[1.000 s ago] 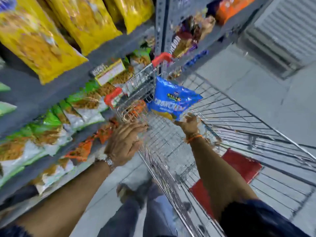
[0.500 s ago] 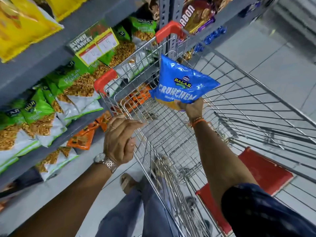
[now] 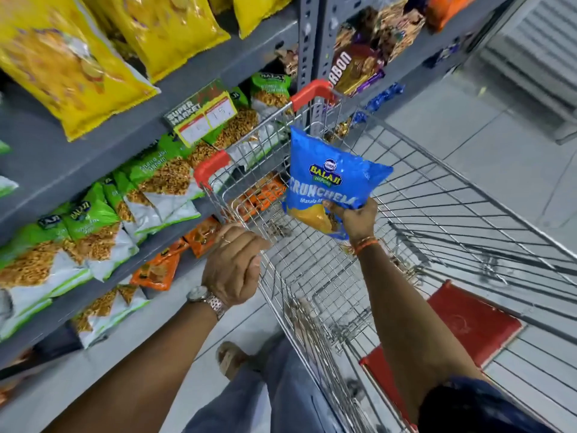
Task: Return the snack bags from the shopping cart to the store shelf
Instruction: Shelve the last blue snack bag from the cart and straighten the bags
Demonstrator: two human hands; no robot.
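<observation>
My right hand [image 3: 354, 218] grips the lower edge of a blue Balaji Crunchem snack bag [image 3: 327, 179] and holds it upright above the wire shopping cart [image 3: 452, 195]. My left hand [image 3: 232, 265] is closed on the cart's left rim, a silver watch on its wrist. The grey store shelf [image 3: 62, 157] runs along the left, stocked with yellow bags [image 3: 71, 67] on top, green and white bags [image 3: 93, 232] in the middle and orange bags [image 3: 159, 270] lower down. No other snack bag shows inside the cart.
Red corner guards [image 3: 210, 165] mark the cart's front edge, which sits close against the shelf. A red flap [image 3: 462, 326] lies at the cart's near end. Brown biscuit packs [image 3: 359, 64] fill the shelf bay to the right. White tiled floor [image 3: 468, 126] spreads on the right.
My right hand has lifted the blue bag higher above the cart and turned it upright. My left hand has closed onto the cart's rim. The camera has shifted.
</observation>
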